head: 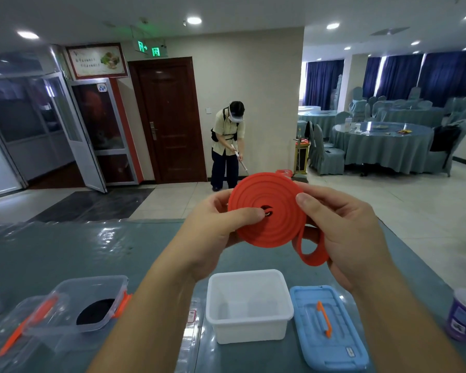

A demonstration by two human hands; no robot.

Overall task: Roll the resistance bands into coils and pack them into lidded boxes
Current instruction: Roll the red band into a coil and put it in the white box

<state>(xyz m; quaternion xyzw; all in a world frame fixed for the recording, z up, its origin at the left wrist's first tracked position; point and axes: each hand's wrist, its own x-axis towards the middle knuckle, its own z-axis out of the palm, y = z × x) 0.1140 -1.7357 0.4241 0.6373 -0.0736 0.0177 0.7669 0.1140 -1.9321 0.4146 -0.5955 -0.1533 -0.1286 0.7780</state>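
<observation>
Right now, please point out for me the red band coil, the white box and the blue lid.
red band coil (269,219), head view, on the flat face of the rolled coil.
white box (249,329), head view, on its front wall.
blue lid (311,335), head view, on its top left of the orange handle.

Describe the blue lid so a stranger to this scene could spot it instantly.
Start at the grey-green table in front of the person. Near its close edge stands an open white box, and the blue lid lies flat just right of it. It alone is pale blue, with an orange handle on top; the boxes to the left are clear plastic.
</observation>
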